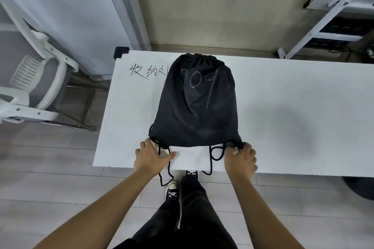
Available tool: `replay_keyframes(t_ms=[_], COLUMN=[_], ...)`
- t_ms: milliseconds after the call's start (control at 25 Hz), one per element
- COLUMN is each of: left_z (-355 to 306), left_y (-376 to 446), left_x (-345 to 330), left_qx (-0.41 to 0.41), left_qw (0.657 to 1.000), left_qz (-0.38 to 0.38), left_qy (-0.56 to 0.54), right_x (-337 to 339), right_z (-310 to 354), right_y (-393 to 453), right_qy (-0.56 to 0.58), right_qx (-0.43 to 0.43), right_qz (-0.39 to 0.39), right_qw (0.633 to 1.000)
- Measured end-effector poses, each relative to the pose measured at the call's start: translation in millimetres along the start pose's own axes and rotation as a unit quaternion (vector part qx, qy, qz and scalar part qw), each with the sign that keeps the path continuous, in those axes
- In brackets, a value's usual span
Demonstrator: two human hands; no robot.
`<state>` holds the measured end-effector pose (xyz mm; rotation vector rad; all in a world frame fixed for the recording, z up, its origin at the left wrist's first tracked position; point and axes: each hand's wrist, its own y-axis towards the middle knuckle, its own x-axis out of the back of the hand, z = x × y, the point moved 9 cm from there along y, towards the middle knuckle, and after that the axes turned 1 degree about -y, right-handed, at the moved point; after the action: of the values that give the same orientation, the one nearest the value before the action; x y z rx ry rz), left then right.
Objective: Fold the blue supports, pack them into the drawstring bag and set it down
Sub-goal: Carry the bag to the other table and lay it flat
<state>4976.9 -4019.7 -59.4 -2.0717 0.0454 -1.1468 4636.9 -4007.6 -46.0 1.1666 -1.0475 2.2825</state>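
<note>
Dark drawstring bag (195, 103) flat mid-surface (293, 107), left hand (150, 156) grip pinching its 7 o'clock corner, right hand (241, 158) pinching 5 o'clock corner, cords (211, 159) overhanging near edge, bare surface toward 3 o'clock.

Drawstring bag (195, 105): pale handwritten number on the dark front face, reads "009" or "209"; first digit unclear. It sits beyond both grips, on the bag's upper half.

Desk (283, 91): black handwritten characters "收纳处" on the white top, beyond and left of the left-hand grip; the third character is partly covered by the bag's edge.

No other legible text.
</note>
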Motion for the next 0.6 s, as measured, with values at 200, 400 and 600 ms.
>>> replay_keyframes(t_ms=[200,400,600], left_z=[-1,8,55], left_y=[-10,-5,2], left_x=[-28,-27,8], left_qx=[0.042,-0.005,0.145], left_qw=[0.996,0.999,0.9], left_qz=[0.01,-0.023,-0.043], left_qy=[0.082,0.037,-0.409], right_x=[-29,-47,-34], right_z=[-2,-25,-31], right_y=[-27,-24,-16], right_qy=[-0.109,-0.157,-0.149], right_qx=[-0.003,-0.03,0.011], right_qz=[0.034,0.029,0.012], right_qw=[0.993,0.987,0.989])
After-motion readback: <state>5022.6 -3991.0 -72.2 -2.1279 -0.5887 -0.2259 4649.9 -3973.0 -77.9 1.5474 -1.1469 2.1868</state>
